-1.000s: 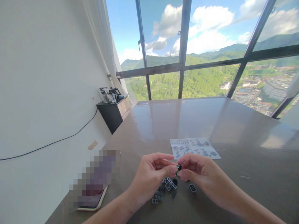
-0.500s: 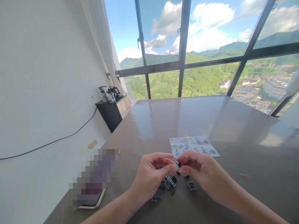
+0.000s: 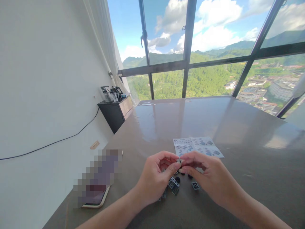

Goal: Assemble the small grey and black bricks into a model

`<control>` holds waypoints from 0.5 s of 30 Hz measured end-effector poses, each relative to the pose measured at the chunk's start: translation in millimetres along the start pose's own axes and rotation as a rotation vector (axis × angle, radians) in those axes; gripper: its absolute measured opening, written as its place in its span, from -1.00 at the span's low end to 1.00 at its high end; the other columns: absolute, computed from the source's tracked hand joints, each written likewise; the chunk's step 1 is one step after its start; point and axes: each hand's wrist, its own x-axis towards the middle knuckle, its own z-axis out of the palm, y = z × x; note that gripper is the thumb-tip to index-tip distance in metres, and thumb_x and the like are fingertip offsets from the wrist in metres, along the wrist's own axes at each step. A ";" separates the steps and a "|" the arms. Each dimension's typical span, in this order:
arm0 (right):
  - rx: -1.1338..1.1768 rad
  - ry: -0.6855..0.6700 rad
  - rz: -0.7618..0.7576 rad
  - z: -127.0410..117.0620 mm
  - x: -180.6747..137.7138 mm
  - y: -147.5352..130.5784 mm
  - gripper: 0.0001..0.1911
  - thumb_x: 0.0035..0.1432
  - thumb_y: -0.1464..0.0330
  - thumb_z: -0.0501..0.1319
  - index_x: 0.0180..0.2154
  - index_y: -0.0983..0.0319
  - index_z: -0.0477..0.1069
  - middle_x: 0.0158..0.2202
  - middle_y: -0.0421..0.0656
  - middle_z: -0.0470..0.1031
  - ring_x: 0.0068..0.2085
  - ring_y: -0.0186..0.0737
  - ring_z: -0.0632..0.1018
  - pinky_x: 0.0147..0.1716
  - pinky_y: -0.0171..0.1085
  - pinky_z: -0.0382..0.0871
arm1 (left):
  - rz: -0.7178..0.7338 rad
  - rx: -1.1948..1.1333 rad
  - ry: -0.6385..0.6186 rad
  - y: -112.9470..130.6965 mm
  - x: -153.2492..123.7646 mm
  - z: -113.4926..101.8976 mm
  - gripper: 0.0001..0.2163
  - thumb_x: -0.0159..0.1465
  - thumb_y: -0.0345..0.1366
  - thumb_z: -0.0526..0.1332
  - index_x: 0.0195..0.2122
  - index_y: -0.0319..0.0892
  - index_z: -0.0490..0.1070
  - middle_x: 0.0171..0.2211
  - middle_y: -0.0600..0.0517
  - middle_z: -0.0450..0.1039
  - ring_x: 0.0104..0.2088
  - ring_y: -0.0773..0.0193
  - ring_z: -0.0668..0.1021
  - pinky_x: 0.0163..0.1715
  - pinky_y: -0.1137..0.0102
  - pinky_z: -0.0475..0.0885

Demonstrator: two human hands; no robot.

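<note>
My left hand (image 3: 156, 178) and my right hand (image 3: 208, 176) meet fingertip to fingertip just above the brown table (image 3: 214, 121). Between thumbs and forefingers they pinch a tiny grey and dark building piece (image 3: 179, 161). Both hands are closed on it. Below them on the table lie several small dark grey bricks (image 3: 173, 183), one loose brick (image 3: 195, 185) a little to the right. A folded instruction sheet (image 3: 197, 147) lies flat just beyond my hands.
A phone (image 3: 95, 198) rests near the table's left edge, partly blurred out. A black cabinet (image 3: 115, 111) with gear on top stands against the white wall. Large windows run behind the table's far edge.
Both hands have lifted slightly and stay pinched together on the small piece. The view has shifted a little downward.
</note>
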 end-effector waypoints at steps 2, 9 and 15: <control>0.019 -0.004 0.008 -0.5 -0.2 2.0 -0.88 0.16 0.39 0.26 -0.23 0.14 0.53 -0.32 -0.22 0.67 -0.27 -0.21 0.65 -0.21 -0.30 0.47 | 0.005 0.035 0.004 2.4 0.0 -0.5 -0.76 0.19 -0.20 0.36 -0.22 -0.28 0.53 -0.34 -0.05 0.57 -0.34 0.29 0.54 -0.27 0.41 0.44; -0.224 0.057 0.007 -18.8 5.2 5.6 -0.85 0.21 0.31 0.20 -0.26 0.17 0.54 -0.33 -0.14 0.64 -0.31 -0.12 0.61 -0.25 -0.21 0.44 | 0.019 -0.010 0.109 10.0 6.6 -7.6 -0.77 0.15 -0.20 0.38 -0.27 -0.25 0.48 -0.41 0.05 0.48 -0.46 0.35 0.51 -0.36 0.44 0.42; -0.414 -0.250 0.018 -30.8 8.7 15.4 -0.87 0.17 0.40 0.23 -0.38 0.17 0.56 -0.36 -0.13 0.56 -0.35 -0.15 0.51 -0.33 -0.24 0.32 | -0.046 -0.140 0.165 11.2 9.9 -10.5 -0.78 0.14 -0.25 0.40 -0.29 -0.26 0.48 -0.45 0.07 0.47 -0.49 0.40 0.49 -0.39 0.47 0.40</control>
